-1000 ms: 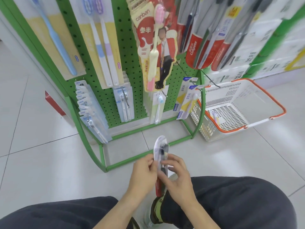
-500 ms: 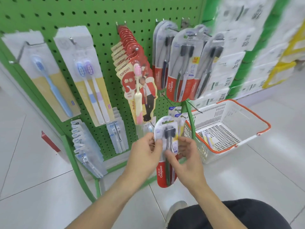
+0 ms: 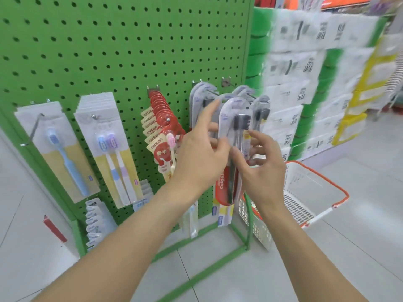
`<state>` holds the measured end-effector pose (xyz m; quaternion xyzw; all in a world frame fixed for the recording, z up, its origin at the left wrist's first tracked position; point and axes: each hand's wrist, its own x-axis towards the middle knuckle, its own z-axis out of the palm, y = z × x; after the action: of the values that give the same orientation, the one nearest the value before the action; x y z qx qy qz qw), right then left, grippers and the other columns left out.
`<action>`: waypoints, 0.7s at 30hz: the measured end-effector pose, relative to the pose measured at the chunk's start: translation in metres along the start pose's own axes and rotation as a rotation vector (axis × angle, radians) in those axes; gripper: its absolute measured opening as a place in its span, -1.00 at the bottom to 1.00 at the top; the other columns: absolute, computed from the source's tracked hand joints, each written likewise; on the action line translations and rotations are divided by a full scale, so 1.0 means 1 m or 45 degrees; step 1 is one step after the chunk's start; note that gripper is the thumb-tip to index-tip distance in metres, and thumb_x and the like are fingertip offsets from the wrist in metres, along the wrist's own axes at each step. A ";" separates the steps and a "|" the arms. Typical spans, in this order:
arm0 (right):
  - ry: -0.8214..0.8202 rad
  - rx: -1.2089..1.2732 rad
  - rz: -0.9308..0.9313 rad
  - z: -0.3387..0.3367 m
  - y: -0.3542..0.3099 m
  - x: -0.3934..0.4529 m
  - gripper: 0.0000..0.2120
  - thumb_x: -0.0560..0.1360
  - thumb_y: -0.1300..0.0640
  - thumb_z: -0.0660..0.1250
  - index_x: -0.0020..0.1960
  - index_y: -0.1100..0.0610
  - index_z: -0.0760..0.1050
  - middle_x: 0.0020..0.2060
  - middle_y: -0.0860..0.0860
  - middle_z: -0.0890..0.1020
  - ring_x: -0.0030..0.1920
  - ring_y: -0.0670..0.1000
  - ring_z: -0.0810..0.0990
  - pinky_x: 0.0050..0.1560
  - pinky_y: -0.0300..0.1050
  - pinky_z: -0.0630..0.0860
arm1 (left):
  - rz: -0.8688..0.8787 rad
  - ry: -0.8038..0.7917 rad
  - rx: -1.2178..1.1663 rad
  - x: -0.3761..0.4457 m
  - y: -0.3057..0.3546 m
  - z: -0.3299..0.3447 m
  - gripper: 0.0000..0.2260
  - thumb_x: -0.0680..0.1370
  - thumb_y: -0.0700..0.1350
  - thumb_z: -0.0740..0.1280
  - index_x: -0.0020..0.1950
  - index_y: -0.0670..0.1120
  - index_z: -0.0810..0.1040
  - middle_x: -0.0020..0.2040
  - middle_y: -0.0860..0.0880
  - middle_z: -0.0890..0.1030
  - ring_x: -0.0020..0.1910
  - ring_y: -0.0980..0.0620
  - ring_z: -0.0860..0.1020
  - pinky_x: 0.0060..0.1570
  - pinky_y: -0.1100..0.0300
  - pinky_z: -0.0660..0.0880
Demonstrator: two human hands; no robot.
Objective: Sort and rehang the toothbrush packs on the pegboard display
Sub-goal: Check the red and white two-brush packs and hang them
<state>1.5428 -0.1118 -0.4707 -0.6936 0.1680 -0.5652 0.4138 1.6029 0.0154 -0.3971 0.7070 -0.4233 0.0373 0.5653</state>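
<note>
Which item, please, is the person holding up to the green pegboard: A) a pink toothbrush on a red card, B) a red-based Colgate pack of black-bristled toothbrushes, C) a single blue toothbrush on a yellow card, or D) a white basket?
B: both hands, left and right, hold the red-based Colgate pack of black-bristled toothbrushes.

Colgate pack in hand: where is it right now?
Head view, centre-right: the Colgate pack is held up between left hand and right hand, in front of the hanging Colgate packs, left of the basket.

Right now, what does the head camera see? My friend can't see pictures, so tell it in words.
Two hands, left hand and right hand, hold a Colgate toothbrush pack up to matching packs hanging on a green pegboard. More toothbrush packs hang to the left, and a white basket sits on the floor to the right.
</note>
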 end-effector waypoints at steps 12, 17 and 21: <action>-0.059 -0.107 0.017 -0.002 0.007 0.028 -0.59 0.42 -0.03 0.55 0.24 -0.09 0.57 0.00 -0.13 0.52 -0.10 -0.07 0.55 0.02 0.13 0.60 | -0.033 -0.121 0.352 0.027 -0.010 0.012 -0.39 0.65 -0.20 0.22 0.64 0.16 0.11 0.11 -0.01 0.47 -0.20 0.06 0.42 -0.04 -0.01 0.59; -0.060 -0.102 0.025 -0.002 0.009 0.031 -0.60 0.43 -0.03 0.54 0.24 -0.08 0.56 0.01 -0.12 0.51 -0.10 -0.11 0.53 0.01 0.13 0.60 | -0.009 -0.144 0.407 0.030 -0.005 0.016 -0.39 0.66 -0.19 0.22 0.65 0.11 0.08 0.00 0.02 0.34 -0.23 0.10 0.42 -0.03 0.09 0.51; -0.072 -0.135 -0.021 0.000 0.008 0.036 -0.62 0.44 -0.02 0.54 0.22 -0.12 0.55 -0.01 -0.06 0.52 -0.10 -0.06 0.56 -0.01 0.07 0.60 | -0.023 -0.130 0.442 0.032 -0.005 0.017 -0.39 0.65 -0.18 0.21 0.66 0.07 0.06 0.12 -0.05 0.40 -0.25 0.07 0.46 0.02 0.00 0.54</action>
<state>1.5553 -0.1419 -0.4532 -0.7315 0.1802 -0.5392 0.3763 1.6191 -0.0159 -0.3899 0.7989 -0.4321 0.0689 0.4128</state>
